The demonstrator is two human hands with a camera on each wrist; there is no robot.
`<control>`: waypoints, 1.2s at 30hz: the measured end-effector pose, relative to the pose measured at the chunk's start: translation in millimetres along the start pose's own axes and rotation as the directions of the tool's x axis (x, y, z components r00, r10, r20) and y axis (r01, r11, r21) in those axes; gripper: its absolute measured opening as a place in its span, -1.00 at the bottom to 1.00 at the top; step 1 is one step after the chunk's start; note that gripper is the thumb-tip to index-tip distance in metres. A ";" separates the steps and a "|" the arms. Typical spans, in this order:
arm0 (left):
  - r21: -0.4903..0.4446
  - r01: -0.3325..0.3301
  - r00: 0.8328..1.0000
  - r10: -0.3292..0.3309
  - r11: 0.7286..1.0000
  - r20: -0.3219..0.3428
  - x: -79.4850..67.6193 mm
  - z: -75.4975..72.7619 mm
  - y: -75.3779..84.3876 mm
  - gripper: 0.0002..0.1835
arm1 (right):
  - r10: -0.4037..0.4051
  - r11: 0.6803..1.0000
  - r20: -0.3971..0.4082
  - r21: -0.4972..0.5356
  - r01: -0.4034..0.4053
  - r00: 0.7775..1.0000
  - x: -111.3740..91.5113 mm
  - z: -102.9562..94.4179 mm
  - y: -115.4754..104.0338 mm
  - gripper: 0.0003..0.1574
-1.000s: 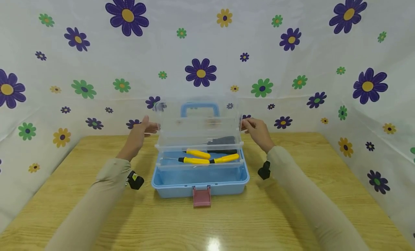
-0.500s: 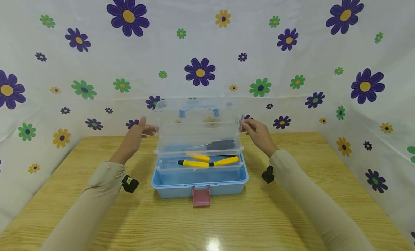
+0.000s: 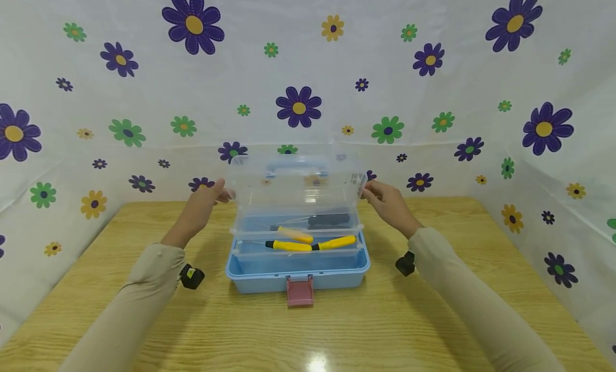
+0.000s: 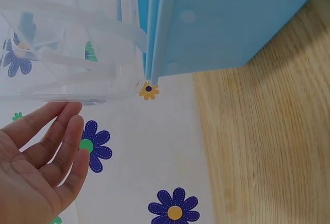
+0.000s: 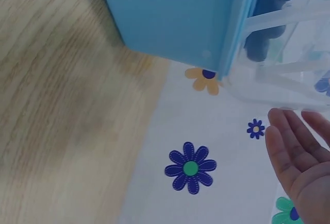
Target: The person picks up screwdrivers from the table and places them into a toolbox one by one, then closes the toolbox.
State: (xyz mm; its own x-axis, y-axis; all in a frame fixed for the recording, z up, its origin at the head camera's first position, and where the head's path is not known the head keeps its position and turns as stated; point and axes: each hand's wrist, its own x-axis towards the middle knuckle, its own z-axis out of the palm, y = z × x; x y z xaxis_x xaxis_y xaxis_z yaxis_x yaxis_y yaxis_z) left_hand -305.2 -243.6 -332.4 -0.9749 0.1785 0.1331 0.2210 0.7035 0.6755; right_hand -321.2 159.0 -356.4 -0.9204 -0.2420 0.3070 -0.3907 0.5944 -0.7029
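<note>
A light blue toolbox (image 3: 320, 282) sits on the table with its clear lid (image 3: 250, 171) raised and tilted. Clear trays hang between lid and base. Yellow-handled screwdrivers (image 3: 291, 246) and a dark-handled tool (image 3: 329, 219) show in and through them. My left hand (image 3: 201, 205) touches the lid's left side; in the left wrist view its fingertips (image 4: 72, 108) meet the lid's edge, fingers gently bent. On the opposite side my right hand (image 3: 389, 203) has its fingertips (image 5: 278, 116) against the lid's edge, fingers nearly straight. The handle (image 3: 297, 169) shows faintly through the lid.
A pink latch (image 3: 300, 293) hangs down at the front of the box. The wooden table (image 3: 308, 329) runs back to a white flowered cloth (image 3: 308, 56), which also rises at both sides.
The lid has tilted forward, its handle now looking flatter, and the clear trays have sunk lower into the base. Both hands have stayed at the lid's sides, shifting slightly.
</note>
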 end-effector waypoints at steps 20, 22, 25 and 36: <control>0.001 -0.051 0.998 0.051 0.999 0.031 -7.4 -0.9 1.9 -0.20 | 0.035 0.997 0.055 -0.066 -0.032 0.998 -7.0 -18.6 -33.8 -0.40; 0.013 -0.071 0.997 0.070 0.997 0.028 -8.6 -1.0 3.0 -0.22 | 0.032 0.997 0.060 -0.067 -0.028 0.998 -7.8 -19.1 -34.1 -0.39; 0.034 -0.084 0.996 0.083 0.996 0.026 -11.3 -1.6 4.4 -0.22 | 0.028 0.997 0.070 -0.067 -0.023 0.997 -9.8 -19.9 -34.8 -0.39; 0.073 -0.150 0.989 0.149 0.986 0.019 -21.9 1.3 0.3 -0.25 | 0.071 0.994 0.111 -0.087 -0.061 0.991 -18.2 -22.5 -39.3 -0.24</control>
State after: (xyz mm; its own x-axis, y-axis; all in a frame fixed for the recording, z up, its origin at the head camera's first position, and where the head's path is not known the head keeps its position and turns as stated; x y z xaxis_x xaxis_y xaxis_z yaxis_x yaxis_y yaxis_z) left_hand -283.7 -246.5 -336.0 -0.9305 0.2943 0.2183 0.3660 0.7171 0.5932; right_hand -288.9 157.3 -319.9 -0.9414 -0.2827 0.1838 -0.3311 0.6723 -0.6621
